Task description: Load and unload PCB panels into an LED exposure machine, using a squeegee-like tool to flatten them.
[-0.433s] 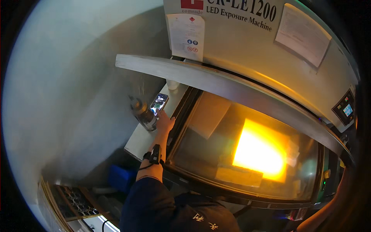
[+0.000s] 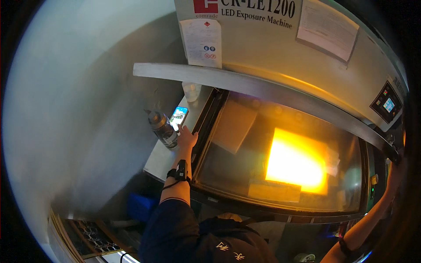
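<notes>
A smartphone [image 2: 179,117] with a lit screen lies on a pale ledge left of a glass-topped exposure machine. Over its near edge reaches my left hand [image 2: 187,138], a finger stretched to the screen and nothing held. A dark bottle [image 2: 162,128] with a metallic collar stands just left of that hand. A whitish translucent cup [image 2: 190,91] sits beyond the phone. At the far right, my right hand [image 2: 396,170] is by the dark end of the machine's long grey bar [image 2: 245,85]. Shadow hides its fingers, so its grip is unclear.
The framed glass bed [image 2: 228,171] glows yellow-white at a bright rectangle, with pale sheets around it. Above hangs the grey machine hood [image 2: 258,44] with a small control panel [image 2: 387,103]. A blue bin [image 2: 141,206] is below the ledge [image 2: 158,161].
My right arm has come further into view and its hand is higher, beside the bar's end. The phone's screen has become brighter and bluer. My left hand stays at the phone. The view has shifted slightly.
</notes>
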